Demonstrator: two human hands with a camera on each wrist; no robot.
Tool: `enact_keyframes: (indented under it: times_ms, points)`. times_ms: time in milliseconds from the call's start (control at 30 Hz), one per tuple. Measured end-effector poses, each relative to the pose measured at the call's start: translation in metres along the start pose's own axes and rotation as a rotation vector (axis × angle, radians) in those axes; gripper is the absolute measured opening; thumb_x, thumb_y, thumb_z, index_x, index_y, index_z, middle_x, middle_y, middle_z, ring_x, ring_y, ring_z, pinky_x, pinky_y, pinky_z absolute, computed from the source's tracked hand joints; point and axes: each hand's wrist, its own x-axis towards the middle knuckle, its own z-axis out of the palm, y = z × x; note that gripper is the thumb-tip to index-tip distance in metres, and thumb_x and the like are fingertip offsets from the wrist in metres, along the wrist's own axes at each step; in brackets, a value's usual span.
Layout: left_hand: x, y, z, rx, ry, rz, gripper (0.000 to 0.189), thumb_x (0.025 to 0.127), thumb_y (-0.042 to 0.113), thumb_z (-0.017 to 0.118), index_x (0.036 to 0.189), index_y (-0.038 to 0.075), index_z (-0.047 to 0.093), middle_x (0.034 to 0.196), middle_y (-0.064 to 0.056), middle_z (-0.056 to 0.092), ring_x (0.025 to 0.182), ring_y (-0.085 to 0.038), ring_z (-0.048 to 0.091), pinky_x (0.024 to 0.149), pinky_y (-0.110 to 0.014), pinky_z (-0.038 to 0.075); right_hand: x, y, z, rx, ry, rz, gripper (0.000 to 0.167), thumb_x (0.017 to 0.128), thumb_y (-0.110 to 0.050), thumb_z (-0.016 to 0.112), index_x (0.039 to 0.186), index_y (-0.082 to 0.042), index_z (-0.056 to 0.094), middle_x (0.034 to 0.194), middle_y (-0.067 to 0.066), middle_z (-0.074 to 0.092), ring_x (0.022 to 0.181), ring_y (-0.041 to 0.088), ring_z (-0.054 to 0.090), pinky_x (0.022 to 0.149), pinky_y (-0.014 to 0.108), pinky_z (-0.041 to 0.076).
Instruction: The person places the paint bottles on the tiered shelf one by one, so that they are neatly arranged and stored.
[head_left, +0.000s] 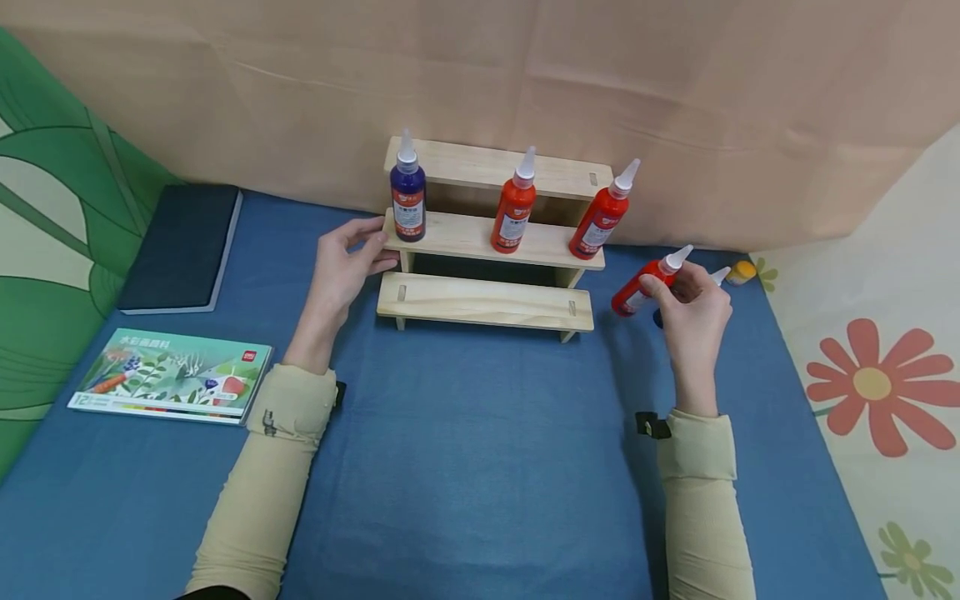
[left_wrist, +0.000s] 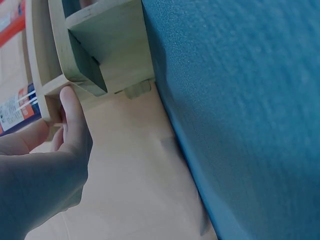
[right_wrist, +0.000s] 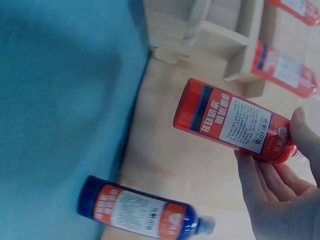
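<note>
My right hand (head_left: 696, 312) grips a red ink bottle (head_left: 637, 287) near its white nozzle cap, off the right side of a three-step wooden shelf (head_left: 483, 298). In the right wrist view, this bottle (right_wrist: 230, 120) is tilted and apart from the shelf. My left hand (head_left: 341, 265) pinches the left end of the middle step between thumb and fingers. On that step stand a dark blue bottle (head_left: 408, 200) at the left, a red bottle (head_left: 514, 208) and another red bottle (head_left: 600, 221) at the right. A second blue bottle (right_wrist: 137, 210) stands by my right hand, mostly hidden in the head view.
A small yellow-capped jar (head_left: 741, 272) is near the table's right edge. On the left lie a dark notebook (head_left: 180, 248) and a green illustrated box (head_left: 176, 373). Blue cloth (head_left: 480, 467) covers the table, and a beige curtain (head_left: 480, 75) hangs behind the shelf.
</note>
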Motion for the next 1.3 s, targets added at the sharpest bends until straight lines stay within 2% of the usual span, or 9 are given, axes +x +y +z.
enact_keyframes:
  times_ms: [233, 433, 633, 867, 1300]
  points:
    - [0.0, -0.002, 0.0, -0.02, 0.0, 0.001, 0.039, 0.113, 0.011, 0.056, 0.149, -0.005, 0.057, 0.124, -0.018, 0.059, 0.089, -0.011, 0.074, 0.091, -0.025, 0.064, -0.01, -0.02, -0.006, 0.05, 0.041, -0.056, 0.047, 0.098, -0.032, 0.082, 0.137, -0.008, 0.073, 0.128, 0.008, 0.075, 0.108, 0.017, 0.07, 0.089, 0.02, 0.061]
    - [0.0, -0.003, -0.001, -0.03, 0.001, 0.007, 0.039, 0.113, 0.01, 0.056, 0.149, -0.005, 0.058, 0.125, -0.018, 0.059, 0.087, -0.01, 0.074, 0.091, -0.025, 0.065, -0.02, -0.038, -0.006, 0.102, 0.051, -0.116, 0.044, 0.097, -0.027, 0.084, 0.136, -0.008, 0.074, 0.128, 0.008, 0.074, 0.111, 0.018, 0.07, 0.097, 0.023, 0.061]
    - [-0.001, -0.004, -0.002, -0.031, 0.005, 0.009, 0.039, 0.113, 0.01, 0.056, 0.148, -0.005, 0.058, 0.124, -0.018, 0.059, 0.088, -0.01, 0.074, 0.09, -0.025, 0.065, -0.03, -0.05, 0.001, 0.109, 0.031, -0.182, 0.044, 0.097, -0.023, 0.085, 0.135, -0.006, 0.074, 0.126, 0.007, 0.075, 0.109, 0.018, 0.071, 0.095, 0.022, 0.061]
    - [-0.002, -0.004, -0.003, -0.021, 0.008, 0.018, 0.039, 0.113, 0.01, 0.056, 0.148, -0.006, 0.058, 0.125, -0.019, 0.06, 0.088, -0.009, 0.074, 0.09, -0.025, 0.065, -0.033, -0.051, 0.018, 0.081, -0.024, -0.222, 0.048, 0.096, -0.023, 0.085, 0.136, -0.002, 0.072, 0.127, 0.009, 0.075, 0.112, 0.023, 0.072, 0.099, 0.028, 0.062]
    - [0.001, -0.003, -0.001, -0.016, -0.003, 0.015, 0.04, 0.113, 0.012, 0.056, 0.149, -0.005, 0.057, 0.126, -0.02, 0.059, 0.089, -0.01, 0.074, 0.091, -0.025, 0.064, -0.032, -0.038, 0.037, 0.062, -0.085, -0.193, 0.05, 0.095, -0.024, 0.086, 0.136, 0.0, 0.07, 0.13, 0.012, 0.073, 0.112, 0.024, 0.072, 0.101, 0.033, 0.062]
